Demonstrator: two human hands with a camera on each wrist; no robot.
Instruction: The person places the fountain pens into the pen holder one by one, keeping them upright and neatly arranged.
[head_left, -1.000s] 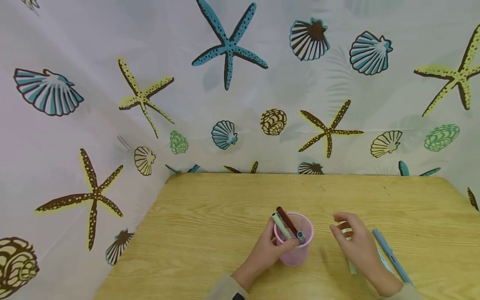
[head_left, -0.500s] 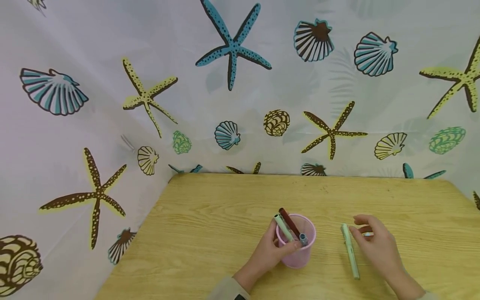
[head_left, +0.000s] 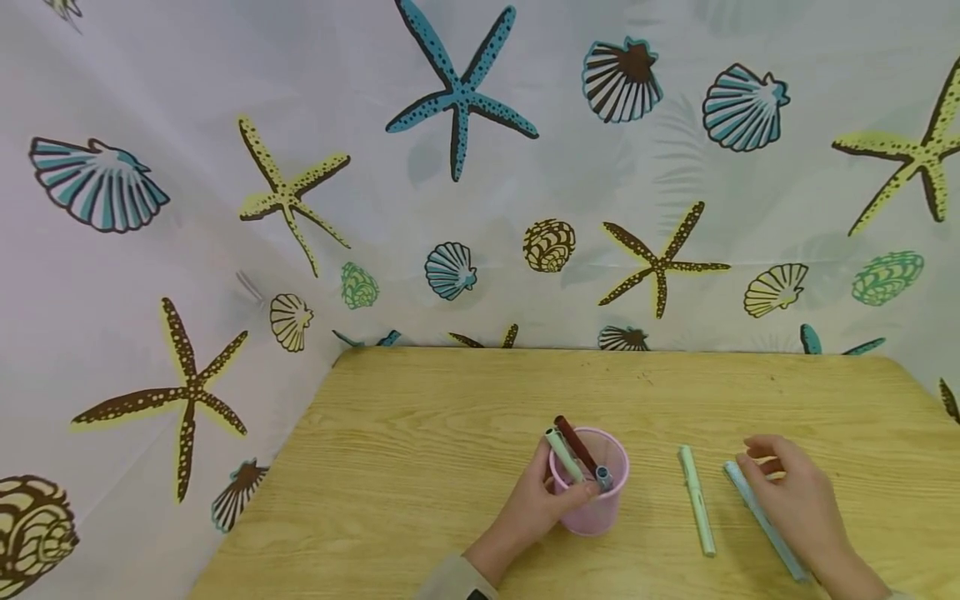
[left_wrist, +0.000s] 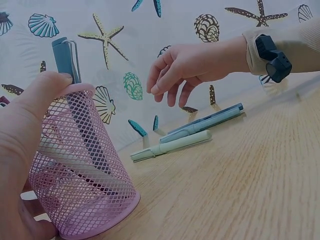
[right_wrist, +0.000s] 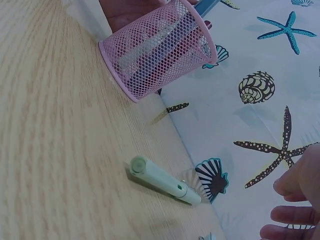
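Observation:
My left hand (head_left: 536, 508) grips a pink mesh pen cup (head_left: 592, 517), thumb over its rim. In the cup stand a pale green pen (head_left: 564, 454), a dark red pen (head_left: 576, 443) and a blue pen (left_wrist: 64, 60). My right hand (head_left: 798, 500) hovers with loosely bent fingers and holds nothing, above the table in the left wrist view. Beneath it lies a light blue pen (head_left: 765, 521); a darker blue pen (left_wrist: 235, 108) behind that one shows in the left wrist view. Another pale green pen (head_left: 697, 500) lies between the cup and my right hand.
The wood-grain table (head_left: 420, 433) meets a white curtain (head_left: 495, 200) printed with starfish and shells at its back and left. A dark device (left_wrist: 274, 59) is strapped on the right wrist.
My right hand has moved right, from over the loose pale green pen to above the blue pens, leaving the green one uncovered. The left hand and cup stay put.

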